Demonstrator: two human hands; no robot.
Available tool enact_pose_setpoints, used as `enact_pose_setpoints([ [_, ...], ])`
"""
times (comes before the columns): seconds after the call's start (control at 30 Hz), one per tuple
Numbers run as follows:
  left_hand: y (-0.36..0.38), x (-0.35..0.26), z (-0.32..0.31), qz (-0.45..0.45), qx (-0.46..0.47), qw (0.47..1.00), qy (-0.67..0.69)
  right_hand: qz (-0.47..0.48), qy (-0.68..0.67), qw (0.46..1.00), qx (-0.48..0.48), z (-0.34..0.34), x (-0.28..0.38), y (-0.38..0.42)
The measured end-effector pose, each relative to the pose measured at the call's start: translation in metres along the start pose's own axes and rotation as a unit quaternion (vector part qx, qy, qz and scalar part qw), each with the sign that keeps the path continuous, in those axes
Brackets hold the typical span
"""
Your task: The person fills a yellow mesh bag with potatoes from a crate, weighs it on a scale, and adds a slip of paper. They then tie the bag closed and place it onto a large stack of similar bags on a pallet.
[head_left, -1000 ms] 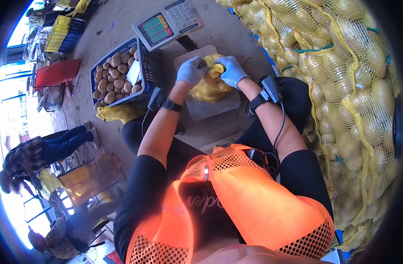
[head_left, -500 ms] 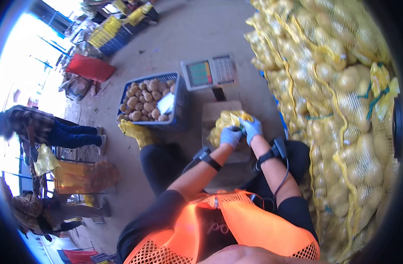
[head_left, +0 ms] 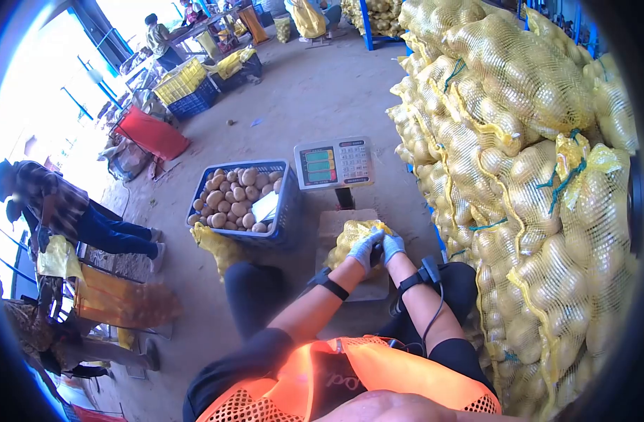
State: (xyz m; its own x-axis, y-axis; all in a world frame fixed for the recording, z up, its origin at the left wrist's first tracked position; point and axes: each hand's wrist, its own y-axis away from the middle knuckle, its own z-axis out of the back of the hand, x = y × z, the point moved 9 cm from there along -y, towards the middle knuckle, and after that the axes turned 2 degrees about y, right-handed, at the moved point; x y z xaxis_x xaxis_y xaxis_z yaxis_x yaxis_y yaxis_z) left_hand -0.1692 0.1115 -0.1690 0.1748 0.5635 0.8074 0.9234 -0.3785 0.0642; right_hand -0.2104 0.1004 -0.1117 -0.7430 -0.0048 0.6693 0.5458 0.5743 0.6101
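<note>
A yellow mesh bag of potatoes (head_left: 349,239) rests on the platform of a scale (head_left: 334,224). My left hand (head_left: 366,249), in a pale glove, is closed on the top of the bag. Beside it my right hand (head_left: 392,247), also gloved, closes round the gathered neck of the same bag. Both hands touch or nearly touch; a small dark thing between them is too hidden to make out. Behind the platform stands the scale's display (head_left: 334,163) with its keypad.
A blue crate (head_left: 285,204) of potatoes with a white card stands left of the scale, a yellow mesh bag (head_left: 218,247) beside it. Stacked full mesh bags (head_left: 519,197) rise at the right. Two people (head_left: 68,204) stand at the far left; others work at the back.
The view has tilted up, showing more of the background. My hands have drawn closer together at the bag's neck, and the bag remains on the platform.
</note>
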Motion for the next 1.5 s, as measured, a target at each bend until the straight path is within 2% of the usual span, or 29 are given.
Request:
enact_pose_setpoints([
  [0.03,-0.001,-0.002,0.003,-0.093,-0.041,0.988,-0.118,0.004,0.016,1.000,0.006,0.004,-0.005,-0.011],
  [0.1,0.018,0.007,-0.005,-0.276,-0.120,0.890,-0.343,-0.018,0.019,1.000,0.008,0.000,0.001,-0.003],
  [0.2,0.068,0.032,-0.053,-0.481,-0.214,0.579,-0.623,-0.024,0.020,0.999,0.036,-0.012,-0.010,-0.006],
  [0.27,0.067,0.017,-0.038,-0.389,-0.178,0.639,-0.639,-0.034,0.131,0.990,0.030,-0.004,-0.031,-0.034],
  [0.3,0.076,0.058,-0.056,-0.428,-0.198,0.620,-0.627,-0.017,0.139,0.990,0.021,-0.006,-0.024,-0.022],
  [0.33,0.079,0.040,-0.056,-0.494,-0.209,0.610,-0.583,0.001,0.146,0.989,0.012,-0.014,-0.016,-0.009],
  [0.37,0.096,0.007,-0.067,-0.536,-0.210,0.390,-0.719,-0.021,0.132,0.991,0.023,-0.020,-0.018,-0.005],
  [0.4,0.105,0.028,-0.078,-0.566,-0.234,0.298,-0.732,-0.045,0.120,0.991,0.038,-0.026,-0.021,-0.002],
  [0.43,0.115,0.061,-0.096,-0.558,-0.320,-0.028,-0.765,-0.040,0.124,0.991,0.033,-0.030,-0.011,0.015],
  [0.47,0.109,0.101,-0.105,-0.471,-0.335,-0.112,-0.809,-0.038,0.131,0.990,0.030,-0.034,-0.004,0.033],
  [0.53,0.113,0.123,-0.112,-0.391,-0.403,-0.183,-0.807,0.005,0.166,0.986,0.014,-0.031,-0.001,0.036],
  [0.63,0.137,0.149,-0.119,-0.410,-0.420,-0.231,-0.776,0.095,0.222,0.970,0.014,-0.025,-0.002,0.019],
  [0.73,0.146,0.186,-0.117,-0.468,-0.240,-0.200,-0.827,0.020,0.324,0.946,-0.014,-0.019,0.006,0.039],
  [0.8,0.151,0.215,-0.119,-0.504,-0.194,-0.177,-0.823,0.206,0.360,0.909,0.042,-0.047,0.039,0.088],
  [0.87,0.159,0.236,-0.125,-0.552,-0.165,-0.133,-0.806,0.272,0.396,0.872,0.089,-0.059,0.023,0.084],
  [0.93,0.167,0.223,-0.123,-0.537,-0.155,-0.191,-0.807,0.335,0.462,0.818,0.072,-0.062,0.008,0.074],
  [1.0,0.180,0.229,-0.136,-0.577,-0.176,-0.182,-0.777,0.312,0.428,0.839,0.124,-0.071,0.012,0.083],
  [1.07,0.190,0.222,-0.154,-0.608,-0.153,-0.250,-0.738,0.301,0.399,0.855,0.143,-0.071,-0.006,0.059],
  [1.13,0.194,0.192,-0.166,-0.656,-0.119,-0.057,-0.743,0.254,0.404,0.864,0.158,-0.074,-0.001,0.050],
  [1.2,0.193,0.132,-0.143,-0.580,-0.202,0.348,-0.708,0.257,0.473,0.829,0.149,-0.088,0.013,0.064],
  [1.23,0.195,0.125,-0.133,-0.587,-0.249,0.401,-0.658,0.212,0.467,0.847,0.143,-0.084,-0.003,0.047],
  [1.27,0.197,0.109,-0.117,-0.576,-0.223,0.460,-0.638,0.166,0.457,0.863,0.136,-0.081,-0.028,0.034],
  [1.3,0.201,0.105,-0.110,-0.576,-0.182,0.439,-0.665,0.218,0.466,0.846,0.142,-0.083,-0.038,0.027],
  [1.33,0.206,0.102,-0.103,-0.561,-0.214,0.505,-0.620,0.213,0.425,0.872,0.116,-0.089,-0.013,0.046],
  [1.37,0.201,0.105,-0.103,-0.541,-0.154,0.617,-0.550,0.184,0.458,0.862,0.115,-0.086,-0.016,0.039],
  [1.4,0.196,0.095,-0.103,-0.529,-0.164,0.632,-0.543,0.151,0.490,0.851,0.116,-0.081,-0.028,0.034],
  [1.43,0.177,0.106,-0.112,-0.465,-0.045,0.670,-0.577,0.195,0.495,0.834,0.146,-0.086,-0.030,0.038],
  [1.47,0.166,0.126,-0.120,-0.401,0.076,0.693,-0.594,0.033,0.501,0.857,0.115,-0.081,-0.035,0.036],
  [1.5,0.160,0.126,-0.101,-0.332,-0.020,0.737,-0.589,0.042,0.486,0.862,0.137,-0.082,-0.042,0.035],
])
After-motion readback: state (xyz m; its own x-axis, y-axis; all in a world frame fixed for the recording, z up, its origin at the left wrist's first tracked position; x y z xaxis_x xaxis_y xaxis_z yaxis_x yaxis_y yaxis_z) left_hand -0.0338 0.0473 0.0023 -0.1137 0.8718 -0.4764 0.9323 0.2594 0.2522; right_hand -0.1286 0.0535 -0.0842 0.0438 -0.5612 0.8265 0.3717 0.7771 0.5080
